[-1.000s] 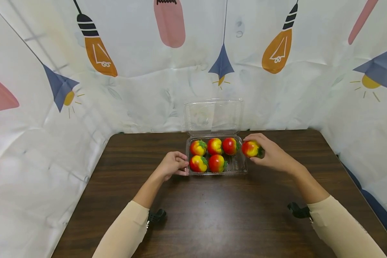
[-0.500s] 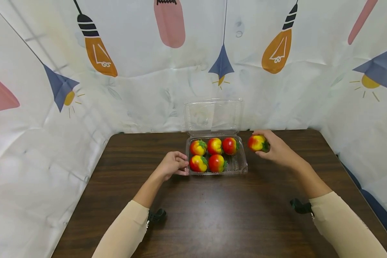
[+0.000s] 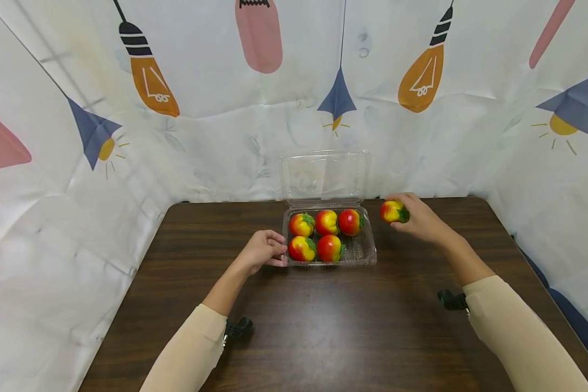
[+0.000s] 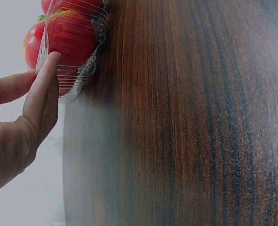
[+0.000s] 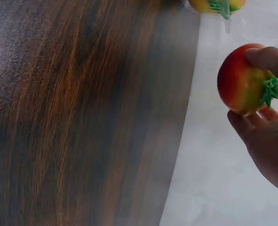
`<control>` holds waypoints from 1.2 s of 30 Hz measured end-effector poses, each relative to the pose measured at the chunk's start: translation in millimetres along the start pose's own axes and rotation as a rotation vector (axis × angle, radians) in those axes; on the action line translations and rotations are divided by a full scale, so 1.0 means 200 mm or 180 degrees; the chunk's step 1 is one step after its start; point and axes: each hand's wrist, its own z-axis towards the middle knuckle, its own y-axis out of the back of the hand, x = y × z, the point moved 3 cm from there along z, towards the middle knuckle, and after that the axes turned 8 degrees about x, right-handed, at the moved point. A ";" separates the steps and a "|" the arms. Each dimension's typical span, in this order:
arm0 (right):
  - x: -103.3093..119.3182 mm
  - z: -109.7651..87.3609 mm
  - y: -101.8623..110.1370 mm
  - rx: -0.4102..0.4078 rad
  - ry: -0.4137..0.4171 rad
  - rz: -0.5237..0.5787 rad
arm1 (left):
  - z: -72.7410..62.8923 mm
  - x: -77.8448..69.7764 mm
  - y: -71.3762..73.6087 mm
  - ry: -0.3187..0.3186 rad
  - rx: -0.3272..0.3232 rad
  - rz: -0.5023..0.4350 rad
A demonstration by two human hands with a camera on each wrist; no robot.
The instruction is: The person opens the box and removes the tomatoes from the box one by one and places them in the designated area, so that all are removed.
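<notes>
My right hand holds a red-and-yellow fruit with a green leafy top, to the right of a clear plastic clamshell box. In the right wrist view, the thumb and fingers grip this fruit from opposite sides. Several similar fruits sit in two rows inside the box, with a bare spot at its front right. Its hinged lid stands raised at the back. At the box's left side, my left hand pinches the rim; the left wrist view shows thumb and fingertips on that plastic edge.
The dark wood-grain table has rounded back corners. A white curtain printed with lamps and bulbs hangs close behind it and along both sides. The raised lid stands near this curtain.
My right hand has carried the fruit from the box's right edge farther right, then slightly toward the back. My left hand and the box have stayed in place.
</notes>
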 end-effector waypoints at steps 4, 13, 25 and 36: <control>-0.02 0.04 -0.01 0.0062 -0.0101 0.0012 | 0.00 0.00 0.00 -0.0010 0.0001 0.0001; -0.09 0.10 -0.03 0.0079 -0.0302 0.0229 | 0.00 0.00 0.00 0.0008 -0.0014 -0.0019; -0.20 0.16 -0.07 0.0079 -0.0534 0.0324 | 0.00 0.01 0.00 -0.0003 -0.0024 -0.0016; -0.24 0.22 -0.11 -0.0018 -0.0615 0.0225 | 0.00 0.00 0.00 0.0000 -0.0029 -0.0018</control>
